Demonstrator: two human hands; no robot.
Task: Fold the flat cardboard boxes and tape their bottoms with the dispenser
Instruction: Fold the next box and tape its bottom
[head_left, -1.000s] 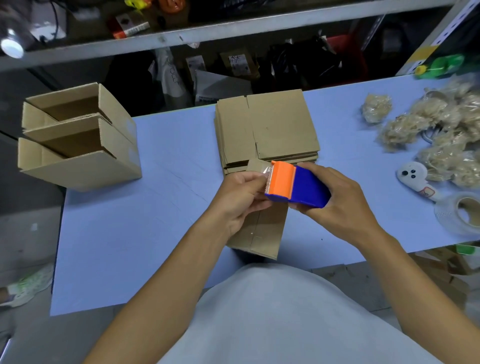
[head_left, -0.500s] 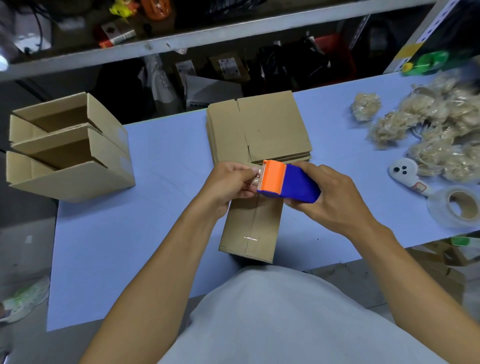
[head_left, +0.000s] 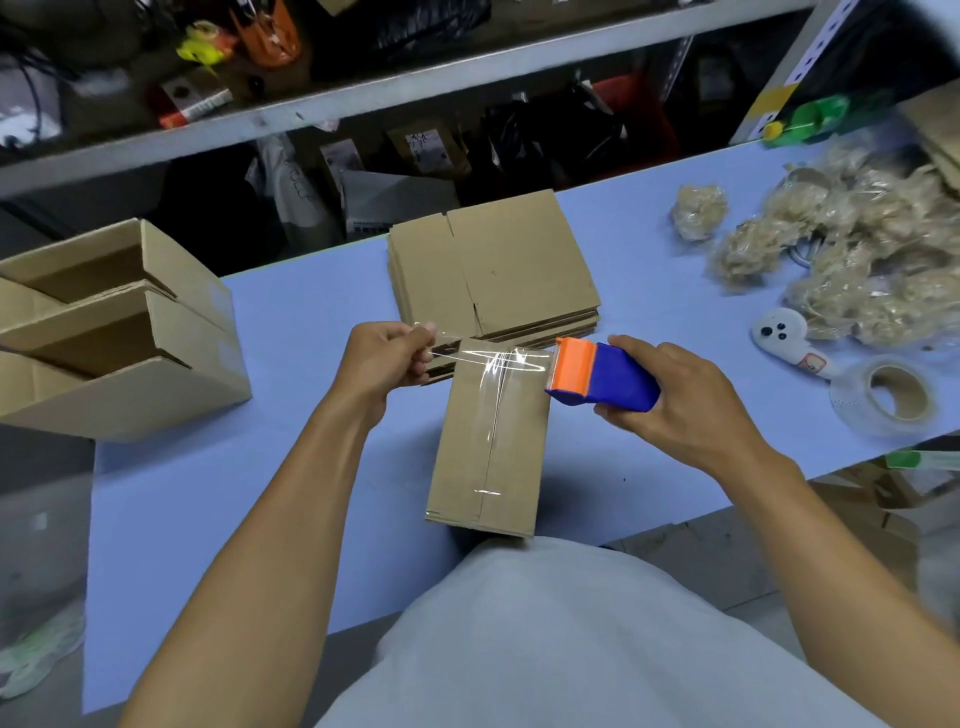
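Your folded box (head_left: 488, 441) sits bottom-up at the near edge of the blue table (head_left: 260, 493), clear tape along its seam, flat boxes (head_left: 498, 270) stacked just behind. Shelving runs along the far edge. Your left hand (head_left: 384, 358) pinches the tape end; your right hand (head_left: 675, 400) grips the dispenser (head_left: 602, 379), film stretched between.

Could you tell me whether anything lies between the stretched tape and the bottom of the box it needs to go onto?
Nothing visible does. The tape strip, pinched by the left hand and fed from the dispenser in the right hand, hangs over the box with its taped seam bare.
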